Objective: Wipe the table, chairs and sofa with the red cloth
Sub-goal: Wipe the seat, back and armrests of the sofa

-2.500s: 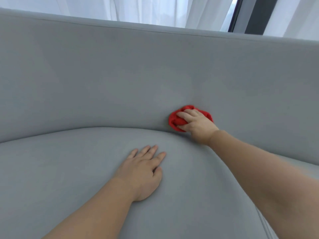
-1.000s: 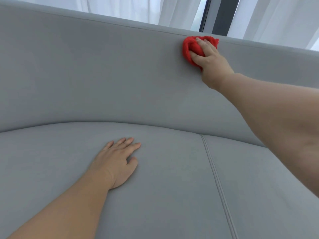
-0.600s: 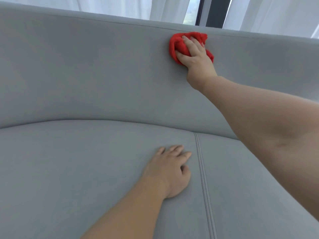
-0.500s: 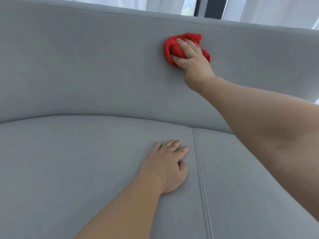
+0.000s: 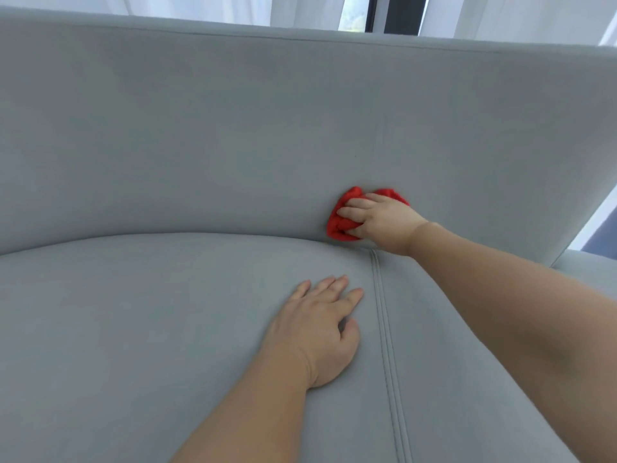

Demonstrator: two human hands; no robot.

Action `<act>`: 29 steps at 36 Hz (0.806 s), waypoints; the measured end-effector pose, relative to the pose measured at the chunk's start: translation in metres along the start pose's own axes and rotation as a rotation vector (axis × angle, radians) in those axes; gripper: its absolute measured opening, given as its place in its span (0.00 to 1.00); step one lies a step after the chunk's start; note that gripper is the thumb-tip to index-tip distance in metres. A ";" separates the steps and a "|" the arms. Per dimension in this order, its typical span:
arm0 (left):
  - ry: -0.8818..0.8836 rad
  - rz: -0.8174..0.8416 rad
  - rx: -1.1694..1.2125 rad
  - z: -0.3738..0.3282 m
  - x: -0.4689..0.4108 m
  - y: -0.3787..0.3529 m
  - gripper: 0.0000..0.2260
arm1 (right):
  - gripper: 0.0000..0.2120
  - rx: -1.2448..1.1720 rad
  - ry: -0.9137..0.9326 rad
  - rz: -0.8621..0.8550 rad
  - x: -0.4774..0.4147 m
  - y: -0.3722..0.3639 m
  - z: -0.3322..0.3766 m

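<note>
Swept down the sofa [image 5: 200, 128] back, right hand [image 5: 384, 223] grips red cloth [image 5: 340, 227]; left hand [image 5: 317, 332] lies flat; wiping seems unfinished.

Domestic living room: grey upholstered sofa [image 5: 233, 128] with a seamed seat, white sheer curtains [image 5: 200, 6] across a dark-framed window [image 5: 377, 11] behind.

One sofa [image 5: 200, 128] with two seat cushions [image 5: 167, 329] divided by one seam [image 5: 384, 329]; one red cloth [image 5: 340, 225]; two hands, left hand [image 5: 317, 329] and right hand [image 5: 380, 222]; apparently two curtain panels [image 5: 300, 8], cropped.
</note>
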State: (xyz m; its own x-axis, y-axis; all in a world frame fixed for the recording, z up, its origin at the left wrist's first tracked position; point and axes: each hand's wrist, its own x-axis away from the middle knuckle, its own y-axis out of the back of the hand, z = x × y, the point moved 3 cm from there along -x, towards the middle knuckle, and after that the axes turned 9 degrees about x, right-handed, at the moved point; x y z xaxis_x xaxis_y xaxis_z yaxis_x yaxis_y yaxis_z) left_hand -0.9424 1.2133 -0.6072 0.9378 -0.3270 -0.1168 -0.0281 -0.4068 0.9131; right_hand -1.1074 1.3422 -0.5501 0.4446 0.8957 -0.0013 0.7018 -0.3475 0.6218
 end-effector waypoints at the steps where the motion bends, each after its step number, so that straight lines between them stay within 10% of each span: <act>1: -0.001 0.003 -0.001 0.000 0.000 0.000 0.30 | 0.17 0.018 -0.023 -0.015 0.004 0.004 -0.008; 29: -0.007 0.005 -0.039 -0.002 0.001 0.003 0.23 | 0.31 -0.247 -0.750 -0.401 0.039 0.079 -0.138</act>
State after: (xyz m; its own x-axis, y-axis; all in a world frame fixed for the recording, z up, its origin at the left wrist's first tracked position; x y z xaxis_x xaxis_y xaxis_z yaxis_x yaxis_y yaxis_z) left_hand -0.9411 1.2138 -0.6040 0.9352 -0.3351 -0.1148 -0.0192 -0.3717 0.9282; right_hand -1.1112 1.3879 -0.3931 0.4996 0.4897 -0.7145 0.7816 0.1008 0.6156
